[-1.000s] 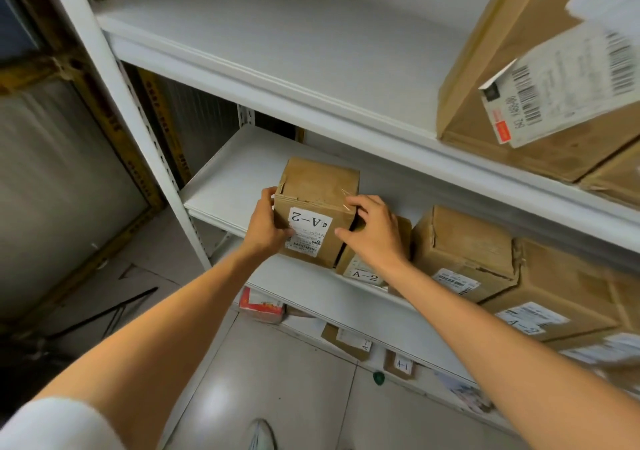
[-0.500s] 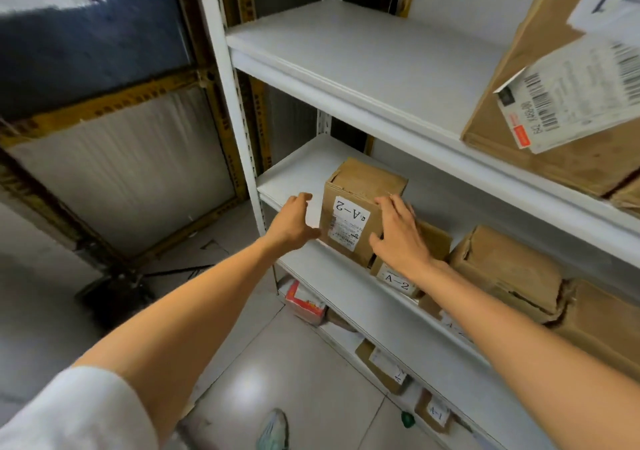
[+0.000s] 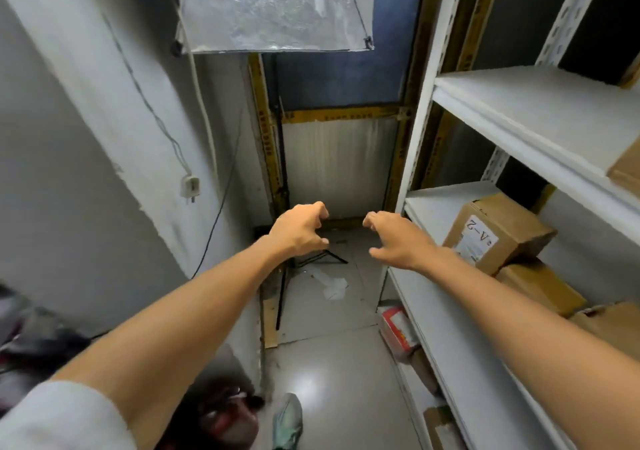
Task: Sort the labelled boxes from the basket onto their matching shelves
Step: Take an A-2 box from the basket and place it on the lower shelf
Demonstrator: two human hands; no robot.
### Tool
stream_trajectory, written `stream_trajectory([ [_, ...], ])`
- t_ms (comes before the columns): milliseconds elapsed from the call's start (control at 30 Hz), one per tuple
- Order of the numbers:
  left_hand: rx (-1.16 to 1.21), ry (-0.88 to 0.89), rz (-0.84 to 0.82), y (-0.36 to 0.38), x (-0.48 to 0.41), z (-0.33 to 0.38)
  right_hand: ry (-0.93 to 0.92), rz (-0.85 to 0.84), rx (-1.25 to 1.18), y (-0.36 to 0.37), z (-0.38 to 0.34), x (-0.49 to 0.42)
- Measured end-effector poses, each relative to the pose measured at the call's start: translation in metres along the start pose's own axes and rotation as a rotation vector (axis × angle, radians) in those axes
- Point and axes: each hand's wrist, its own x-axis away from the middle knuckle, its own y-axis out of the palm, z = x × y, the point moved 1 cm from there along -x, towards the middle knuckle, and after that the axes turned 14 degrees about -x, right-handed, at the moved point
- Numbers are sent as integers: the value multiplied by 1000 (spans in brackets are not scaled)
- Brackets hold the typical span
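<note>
The white metal shelving unit (image 3: 420, 110) stands along the right side. On its middle shelf (image 3: 433, 207) sits a brown cardboard box with a white label reading A-2 (image 3: 498, 231), the label turned upside down and facing outward. This box rests on top of another brown cardboard box (image 3: 540, 285) lying flat beneath it, with more cardboard boxes crowded to the right along the same shelf. The upper shelf (image 3: 519, 103) is bare at its near end, with only a corner of a cardboard box showing at the far right edge. On the lowest level sits a red and white carton (image 3: 396, 328).

Both hands are out in the air left of the shelving, apart from every box. The left hand (image 3: 298, 231) is empty, fingers curled in a loose open claw. The right hand (image 3: 398, 240) is likewise empty and half open, fingers bent, near the shelf's front edge but not clearly touching it.
</note>
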Motion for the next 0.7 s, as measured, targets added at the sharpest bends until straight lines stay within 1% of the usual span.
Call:
stream_trajectory([
  [100, 14, -177, 12, -5, 63, -36, -146, -56, 15, 21, -53, -7],
  [233, 50, -439, 12, -4, 163, -85, -362, -237, 60, 60, -145, -3],
  [367, 78, -666, 36, 4, 270, -118, -554, -396, 110, 111, -240, 15],
  [533, 132, -931, 91, 8, 432, -148, -795, -546, 146, 167, -358, 77],
  [600, 113, -1008, 70, 6, 488, -148, -882, -578, 133, 187, -394, 102],
  [700, 108, -1146, 40, -2, 593, -142, -1008, -707, 90, 224, -466, 162],
])
